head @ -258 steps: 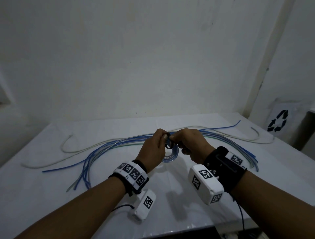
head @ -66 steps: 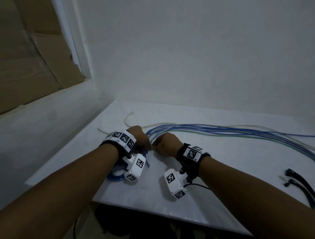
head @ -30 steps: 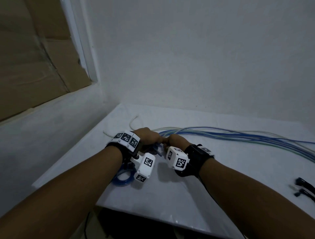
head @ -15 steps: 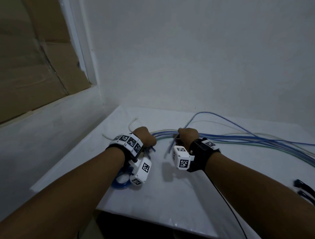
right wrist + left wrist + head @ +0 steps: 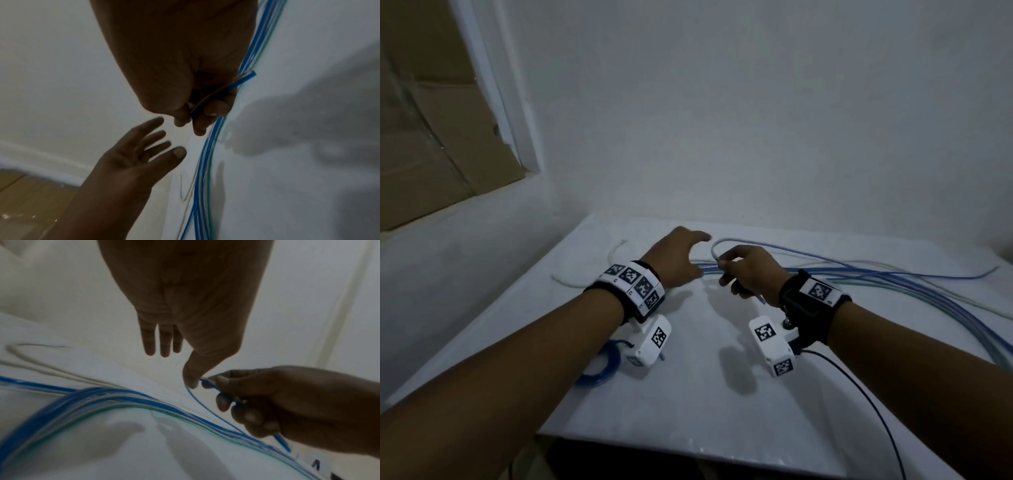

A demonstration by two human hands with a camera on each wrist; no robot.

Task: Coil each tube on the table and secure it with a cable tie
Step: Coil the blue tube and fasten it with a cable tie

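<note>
My right hand [image 5: 736, 270] grips one thin blue tube [image 5: 726, 245] near its end, fingers curled round it. The tube bends up in a small arc in front of the hand and trails off right. Its cut end [image 5: 252, 74] sticks out behind the palm in the right wrist view. My left hand [image 5: 688, 246] hovers just left of it with straight, spread fingers [image 5: 160, 340] and holds nothing. Its thumb [image 5: 191, 378] is right at the tube's bend. A finished blue coil [image 5: 599, 363] lies near the table's front left, by my left wrist.
A bundle of several blue, clear and greenish tubes [image 5: 893, 284] runs from under my hands across the white table [image 5: 688, 411] to the right edge. A white tube [image 5: 582, 281] curves at the far left. Walls close off the back and left.
My left hand has let go of the tube ends, opened and reached towards my right hand. The right hand has shifted right and back, drawing one blue tube out into a small arc.
</note>
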